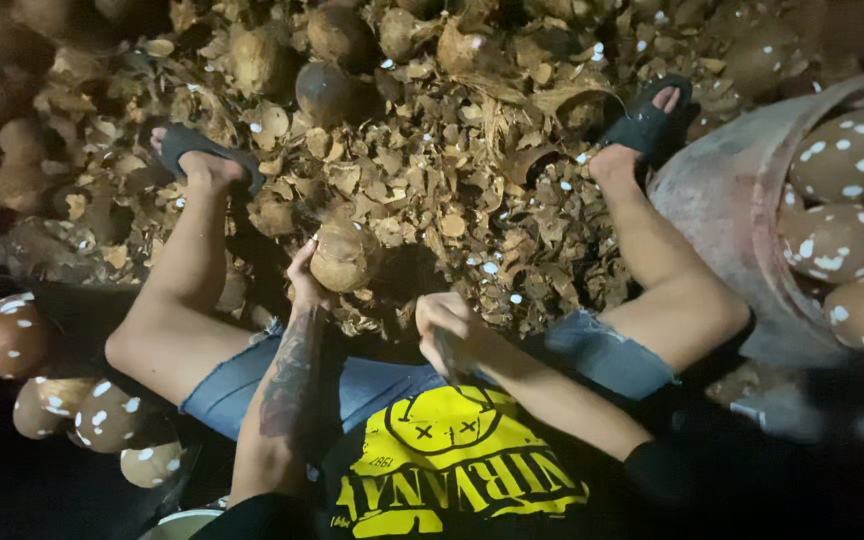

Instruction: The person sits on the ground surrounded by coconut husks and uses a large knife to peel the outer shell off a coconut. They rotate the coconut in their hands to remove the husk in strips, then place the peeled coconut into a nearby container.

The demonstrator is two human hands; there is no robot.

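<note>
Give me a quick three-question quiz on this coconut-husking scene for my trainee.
1. True or false: the left hand holds the round brown husked coconut over the heap of dry brown husk chips.
2. Where do the brown shelled coconuts flecked with white on the person's right lie? A) in a pale pinkish sack B) on a metal tray C) in a bucket
3. Fill in: the right hand is closed in a ____.

Key: 1 true; 2 A; 3 fist, whatever it grips is too dark to make out.
</note>
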